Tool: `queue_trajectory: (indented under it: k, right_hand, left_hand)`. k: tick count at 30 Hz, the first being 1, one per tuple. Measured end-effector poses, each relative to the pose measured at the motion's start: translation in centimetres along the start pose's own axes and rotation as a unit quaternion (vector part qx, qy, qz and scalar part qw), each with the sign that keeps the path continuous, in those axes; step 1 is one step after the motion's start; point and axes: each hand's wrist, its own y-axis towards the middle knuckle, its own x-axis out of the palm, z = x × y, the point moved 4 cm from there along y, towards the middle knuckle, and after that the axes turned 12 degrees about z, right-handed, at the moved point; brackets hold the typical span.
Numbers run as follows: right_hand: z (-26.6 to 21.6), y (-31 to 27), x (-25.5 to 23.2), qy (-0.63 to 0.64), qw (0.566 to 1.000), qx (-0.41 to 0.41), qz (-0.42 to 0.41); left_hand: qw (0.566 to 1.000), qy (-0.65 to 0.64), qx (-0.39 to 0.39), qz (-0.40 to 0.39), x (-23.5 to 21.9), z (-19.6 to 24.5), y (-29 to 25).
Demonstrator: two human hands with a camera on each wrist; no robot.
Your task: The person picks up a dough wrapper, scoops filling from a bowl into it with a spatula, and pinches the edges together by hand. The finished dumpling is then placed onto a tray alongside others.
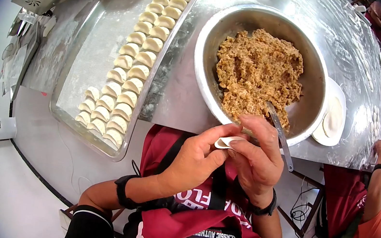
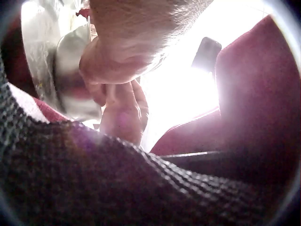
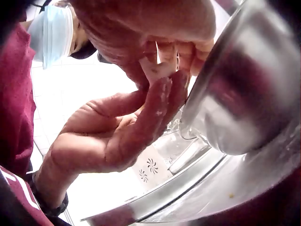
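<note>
In the head view my left hand (image 1: 194, 161) and right hand (image 1: 258, 162) meet at the near rim of a metal bowl. Between their fingertips is a folded dumpling (image 1: 226, 142), its pale wrapper curved open toward the left. Both hands pinch the wrapper, thumbs on the near side. The right wrist view shows the dumpling (image 3: 159, 70) from below, with left fingers along its edge and the right hand above. Brown minced filling (image 1: 260, 70) heaps in the bowl (image 1: 204, 79), and a metal utensil handle (image 1: 281, 136) leans over its rim.
A metal tray (image 1: 85, 50) at left holds rows of finished dumplings (image 1: 131, 69). Right of the bowl, a white plate (image 1: 343, 94) carries round wrappers (image 1: 332, 118). Another person's arm (image 1: 375, 194) reaches to the steel table (image 1: 174, 97) at far right.
</note>
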Motion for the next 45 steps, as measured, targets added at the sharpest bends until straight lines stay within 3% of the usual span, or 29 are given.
queue_trajectory:
  k: [5,8,11,17,20,23,26,29,35,41,45]
  right_hand:
    - [-0.3,0.3,0.0,0.006,1.000,0.010,-0.023]
    - [-0.3,0.1,-0.2,0.008,1.000,0.010,-0.022]
    - [-0.9,0.4,-0.2,0.010,0.997,0.071,-0.020]
    - [-0.6,0.5,-0.5,0.020,0.998,0.031,-0.045]
    - [-0.5,-0.1,-0.8,0.040,0.997,0.051,-0.029]
    - [-0.5,-0.3,-0.8,0.051,0.997,0.051,0.006]
    - [-1.0,0.1,-0.8,0.026,0.995,0.095,0.012]
    - [-0.8,0.2,-0.6,0.012,1.000,0.025,-0.009]
    - [-1.3,0.2,-0.1,0.025,0.998,-0.009,-0.048]
    - [-1.6,0.5,-0.3,0.024,0.997,0.061,-0.046]
    - [-1.3,0.6,-0.5,0.030,0.995,0.046,-0.087]
  left_hand:
    - [0.969,0.205,0.140,0.021,0.3,1.3,-0.8]
    - [0.942,0.259,0.215,0.000,0.1,1.6,-0.9]
    - [0.960,0.222,0.172,0.010,0.3,1.8,-0.8]
    - [0.965,0.203,0.166,0.008,0.7,2.0,-0.8]
    - [0.983,0.136,0.121,0.006,0.5,1.0,-0.6]
    - [0.999,-0.006,0.008,-0.039,0.3,0.2,-0.5]
    - [0.998,0.005,-0.011,-0.065,0.0,0.3,-0.7]
    - [0.998,0.033,0.038,-0.047,0.2,0.6,-0.8]
    - [0.976,0.177,0.122,0.002,0.7,1.3,-1.9]
    - [0.988,0.124,0.086,-0.031,0.5,1.1,-1.7]
    - [0.993,0.105,0.042,-0.028,0.6,1.0,-1.7]
